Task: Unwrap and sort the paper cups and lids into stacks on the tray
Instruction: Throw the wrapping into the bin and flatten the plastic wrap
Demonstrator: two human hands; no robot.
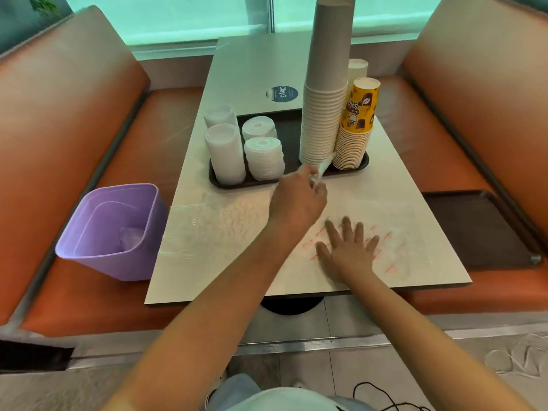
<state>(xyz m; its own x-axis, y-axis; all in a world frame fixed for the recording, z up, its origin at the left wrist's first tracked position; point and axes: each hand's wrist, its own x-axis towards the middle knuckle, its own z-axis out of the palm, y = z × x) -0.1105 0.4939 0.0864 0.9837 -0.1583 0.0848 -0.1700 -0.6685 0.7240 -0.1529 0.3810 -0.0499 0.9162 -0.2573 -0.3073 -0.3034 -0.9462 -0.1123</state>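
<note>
A dark tray (292,134) on the table holds several stacks of white lids (225,154), a tall stack of grey-brown paper cups (326,93) and a shorter stack of yellow printed cups (357,126). A clear plastic wrapper with red print (394,247) lies flat on the table in front of the tray. My right hand (348,247) presses flat on the wrapper with fingers spread. My left hand (299,200) pinches the wrapper's twisted end (323,169) just before the tray's front edge.
A purple plastic bin (112,229) with some crumpled clear plastic inside stands on the left orange bench. A second dark tray (480,229) lies on the right bench. A round blue sticker (281,94) marks the table beyond the tray.
</note>
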